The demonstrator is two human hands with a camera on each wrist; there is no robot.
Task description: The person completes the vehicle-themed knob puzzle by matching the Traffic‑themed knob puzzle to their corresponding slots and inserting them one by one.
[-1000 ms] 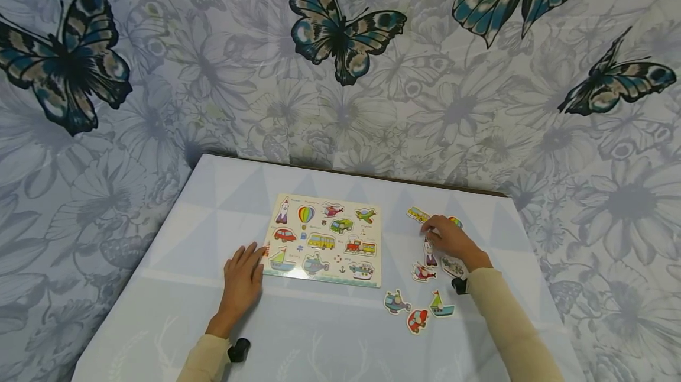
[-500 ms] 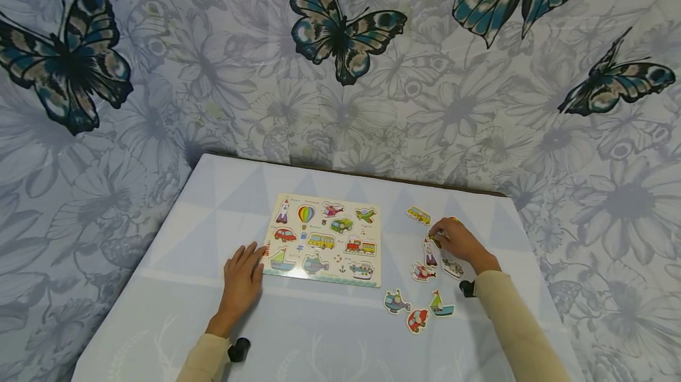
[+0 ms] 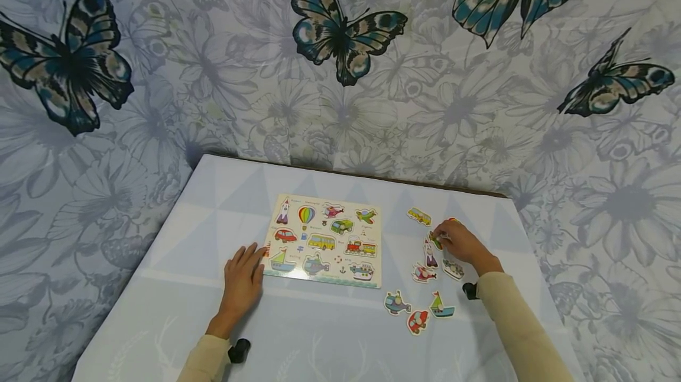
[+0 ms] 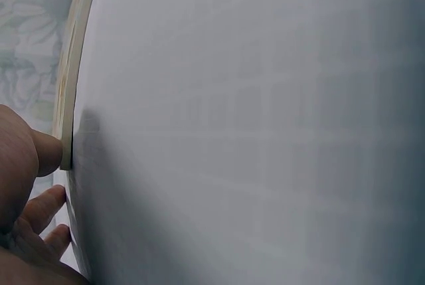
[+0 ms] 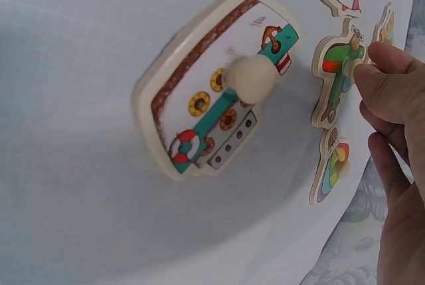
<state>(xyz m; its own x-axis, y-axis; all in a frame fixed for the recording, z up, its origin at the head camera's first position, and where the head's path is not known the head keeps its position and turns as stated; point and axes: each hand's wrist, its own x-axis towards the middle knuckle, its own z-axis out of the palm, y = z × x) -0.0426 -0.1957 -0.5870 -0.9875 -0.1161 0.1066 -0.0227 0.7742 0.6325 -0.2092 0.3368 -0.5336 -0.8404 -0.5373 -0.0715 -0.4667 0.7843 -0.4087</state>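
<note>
My left hand (image 3: 242, 278) lies on the table with its fingers extended. In the left wrist view its thumb touches the edge of the puzzle board (image 4: 70, 79). Pictures of vehicles cover the puzzle board (image 3: 322, 240) in the head view. To the right of it, my right hand (image 3: 464, 246) pinches the wooden knob of a green airplane puzzle piece (image 5: 337, 76) between thumb and forefinger. Near that hand lie a ship piece (image 5: 192, 86), a balloon piece (image 5: 330, 173) and a rocket piece (image 3: 430, 255). The balloon piece is mostly hidden by the hand in the head view.
A bus piece (image 3: 419, 216) lies farther back, a helicopter piece (image 3: 424, 273) nearer. Toward the front are a submarine piece (image 3: 396, 303), a red car piece (image 3: 417, 322) and a sailboat piece (image 3: 441, 305). The table (image 3: 314, 334) meets a butterfly-patterned backdrop (image 3: 340, 116).
My right hand has shifted a little to the right, away from the bus piece, and now pinches the airplane piece's knob. The left hand and the board stay in place.
</note>
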